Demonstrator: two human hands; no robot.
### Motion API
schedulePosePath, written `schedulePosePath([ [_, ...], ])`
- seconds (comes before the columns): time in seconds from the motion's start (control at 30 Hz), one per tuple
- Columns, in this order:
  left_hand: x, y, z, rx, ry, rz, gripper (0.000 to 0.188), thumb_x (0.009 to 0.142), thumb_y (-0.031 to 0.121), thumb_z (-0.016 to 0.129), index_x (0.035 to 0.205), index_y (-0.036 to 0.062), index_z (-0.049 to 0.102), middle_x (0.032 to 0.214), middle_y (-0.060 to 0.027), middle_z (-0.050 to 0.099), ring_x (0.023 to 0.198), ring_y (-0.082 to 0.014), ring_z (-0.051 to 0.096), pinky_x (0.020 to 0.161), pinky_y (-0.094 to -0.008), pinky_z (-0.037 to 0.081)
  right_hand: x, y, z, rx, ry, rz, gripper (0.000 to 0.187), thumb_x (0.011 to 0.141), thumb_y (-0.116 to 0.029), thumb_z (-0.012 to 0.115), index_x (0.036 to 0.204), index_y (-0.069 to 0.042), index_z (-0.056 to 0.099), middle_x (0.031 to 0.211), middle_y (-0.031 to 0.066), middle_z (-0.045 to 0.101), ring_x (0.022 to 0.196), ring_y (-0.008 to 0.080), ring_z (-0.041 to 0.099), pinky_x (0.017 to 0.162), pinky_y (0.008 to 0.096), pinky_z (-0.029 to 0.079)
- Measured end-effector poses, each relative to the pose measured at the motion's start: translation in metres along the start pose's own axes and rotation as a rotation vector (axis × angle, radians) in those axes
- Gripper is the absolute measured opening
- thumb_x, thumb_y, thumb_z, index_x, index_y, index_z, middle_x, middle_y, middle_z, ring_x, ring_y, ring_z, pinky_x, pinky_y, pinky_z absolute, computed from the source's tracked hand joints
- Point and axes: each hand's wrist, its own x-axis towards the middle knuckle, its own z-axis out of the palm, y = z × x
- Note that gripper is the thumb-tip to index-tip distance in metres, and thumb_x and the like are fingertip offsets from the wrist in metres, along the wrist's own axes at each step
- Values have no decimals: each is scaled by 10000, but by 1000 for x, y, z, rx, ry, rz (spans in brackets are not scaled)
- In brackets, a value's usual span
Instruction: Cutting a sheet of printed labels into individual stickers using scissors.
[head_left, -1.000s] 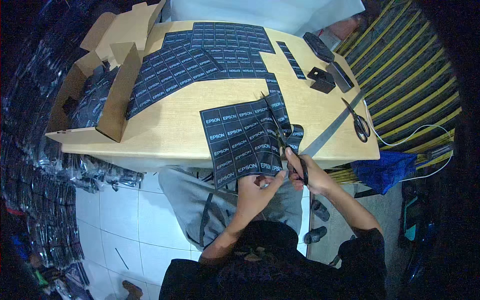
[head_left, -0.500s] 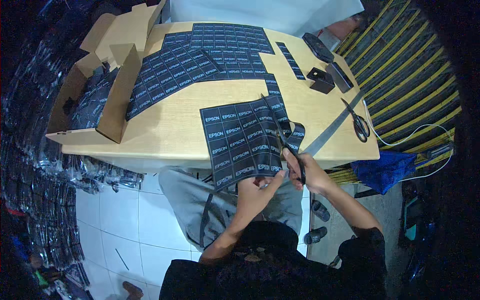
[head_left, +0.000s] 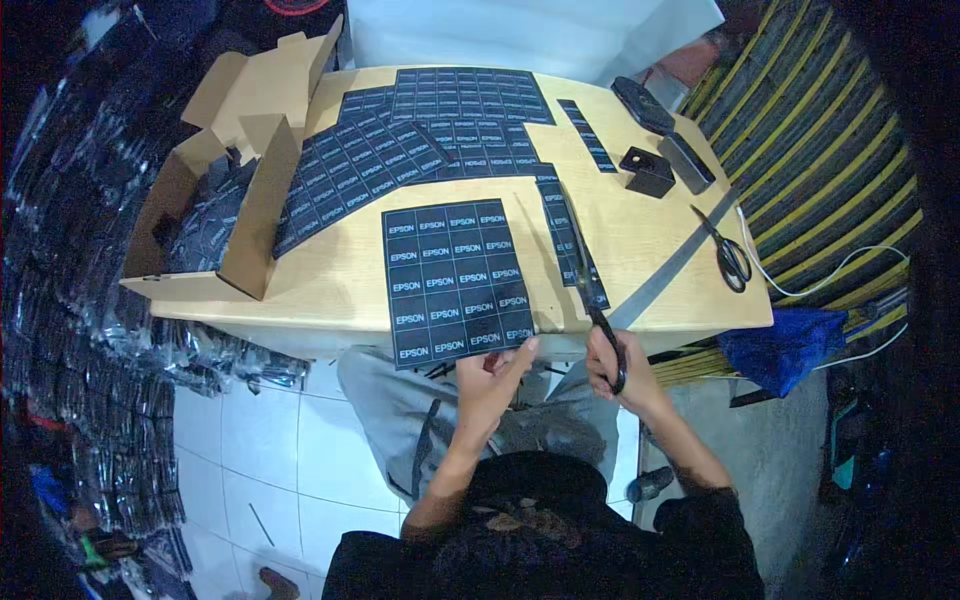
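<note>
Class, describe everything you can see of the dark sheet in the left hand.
The dark sheet is thin, roughly rectangular, perhaps paper, with pale lettering in a pale-lined grid, four columns by five rows. It appears nearly flat, its near end jutting past the table, where the left hand holds it near the right corner.

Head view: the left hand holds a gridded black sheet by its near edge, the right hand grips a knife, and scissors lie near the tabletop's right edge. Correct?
Not quite: in the head view, the right hand grips black scissors, not a knife. The left hand, gridded black sheet and other scissors are as stated.
</note>
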Motion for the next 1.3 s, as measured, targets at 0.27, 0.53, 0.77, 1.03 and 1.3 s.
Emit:
schedulePosePath([
  [0.27,-6,-3,-23,-215,82,-300,352,904,294,514,899,-56,553,827,-141,611,708,-170,603,648,-272,504,-35,27,-8,-55,133,-252,277,873,-255,550,714,-60,435,527,-18,405,400,69,396,356,215,306],
  [0.53,-9,-8,-34,-120,253,-238,197,855,183,603,862,-13,574,784,-79,610,672,-118,590,605,-238,487,-78,122,-22,129,-16,-88,303,697,-219,688,842,-59,476,684,-38,427,591,64,415,533,223,349],
  [0.77,-8,-12,-19,-33,202,-168,167,829,131,630,873,-29,614,752,-84,630,643,-108,588,578,-222,472,-114,100,-2,-64,-116,115,373,709,-357,700,797,-64,486,671,-45,426,627,64,403,556,225,322],
  [1.03,-3,-12,-8,110,327,-165,132,821,129,641,849,4,613,718,-34,608,592,-71,539,532,-191,422,-113,126,-14,-125,-312,196,318,773,-299,669,853,-45,496,701,29,480,656,114,469,596,257,385],
  [1.3,-10,-14,3,-22,268,-98,99,804,66,645,875,8,608,775,-41,624,644,-92,576,597,-213,472,-97,103,12,20,-291,278,221,814,-243,601,843,-54,492,683,-3,460,625,90,443,580,257,362],
])
